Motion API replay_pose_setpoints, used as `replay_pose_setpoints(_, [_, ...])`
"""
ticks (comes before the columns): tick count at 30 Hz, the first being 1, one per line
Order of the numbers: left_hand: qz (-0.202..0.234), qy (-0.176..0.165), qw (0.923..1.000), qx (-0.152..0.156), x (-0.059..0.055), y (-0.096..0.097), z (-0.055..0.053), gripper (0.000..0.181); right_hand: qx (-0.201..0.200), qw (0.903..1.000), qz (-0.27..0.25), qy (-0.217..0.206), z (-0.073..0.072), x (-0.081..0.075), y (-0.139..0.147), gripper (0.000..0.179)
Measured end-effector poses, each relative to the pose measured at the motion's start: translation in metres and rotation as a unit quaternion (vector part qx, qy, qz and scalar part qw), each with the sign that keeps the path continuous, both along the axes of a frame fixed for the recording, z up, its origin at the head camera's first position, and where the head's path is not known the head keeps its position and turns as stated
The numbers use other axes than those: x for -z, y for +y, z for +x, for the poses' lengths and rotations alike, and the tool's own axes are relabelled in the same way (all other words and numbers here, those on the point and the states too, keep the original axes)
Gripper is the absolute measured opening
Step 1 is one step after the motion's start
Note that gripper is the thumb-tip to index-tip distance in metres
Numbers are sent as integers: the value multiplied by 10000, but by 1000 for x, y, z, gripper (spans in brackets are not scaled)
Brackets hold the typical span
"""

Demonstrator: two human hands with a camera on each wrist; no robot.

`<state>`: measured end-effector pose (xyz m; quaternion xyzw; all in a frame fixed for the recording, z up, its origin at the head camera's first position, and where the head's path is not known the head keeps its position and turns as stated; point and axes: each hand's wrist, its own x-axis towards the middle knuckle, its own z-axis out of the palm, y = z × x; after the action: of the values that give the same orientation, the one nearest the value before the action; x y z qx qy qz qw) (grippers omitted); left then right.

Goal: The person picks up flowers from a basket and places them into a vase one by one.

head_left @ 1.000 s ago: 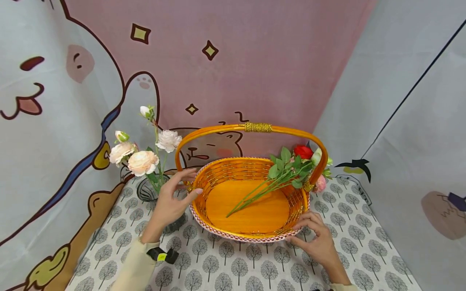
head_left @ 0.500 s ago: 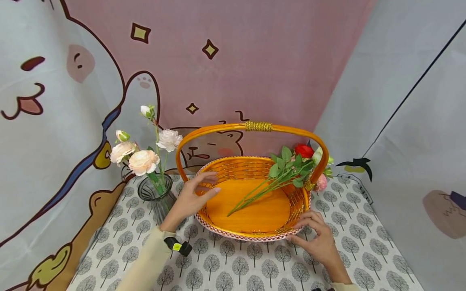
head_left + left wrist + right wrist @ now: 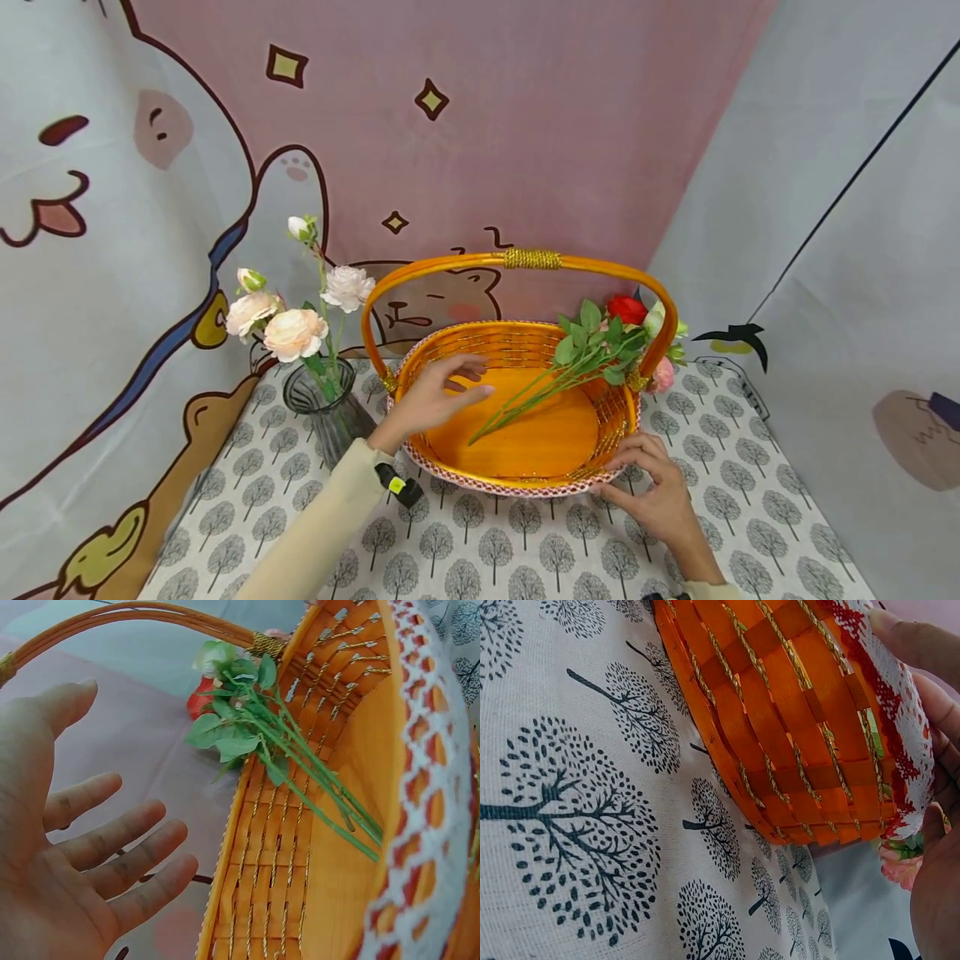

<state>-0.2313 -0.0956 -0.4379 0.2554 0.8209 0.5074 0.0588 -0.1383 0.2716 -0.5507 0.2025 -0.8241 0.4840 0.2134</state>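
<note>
A woven orange basket (image 3: 547, 442) with an arched handle and a lace-trimmed rim stands on the table. Several artificial flowers (image 3: 592, 354), with red, pink and pale heads, lie across its right end, green stems pointing into the basket. My left hand (image 3: 438, 396) hovers over the left part of the basket with its fingers spread. Nothing is in that palm in the left wrist view, where the flower stems (image 3: 315, 776) lie beyond it. At the near right corner, my right hand (image 3: 656, 492) grips the rim, thumb on one side of the lace trim (image 3: 900, 712).
Left of the basket, a grey ribbed glass vase (image 3: 333, 425) holds cream and white flowers (image 3: 296, 333), close beside my left forearm. A cloth printed with trees (image 3: 495, 550) covers the table. Cartoon-printed curtains (image 3: 570, 150) hang behind and at both sides.
My left hand has moved right from the basket's left rim to above its inside. The right hand stays at the near right rim, and the flowers lie as before.
</note>
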Motion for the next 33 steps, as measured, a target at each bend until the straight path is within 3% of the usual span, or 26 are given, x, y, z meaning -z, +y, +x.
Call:
replay_pose_setpoints(8, [-447,-235,9987,45,1,21,-12,53,113,9999,48,113,1,1,-1,45])
replay_pose_setpoints(17, [-608,-782,9950,126,22,38,-36,51,-8,10000,-36,-90,2,-3,0,43])
replay_pose_setpoints(25, [-141,-1396,9901,41,43,50,-54,49,61,10000,-8,-20,1,1,-1,44])
replay_pose_setpoints(33, [545,-1868,9809,6,56,63,-62,45,49,9999,78,57,2,-2,-2,46])
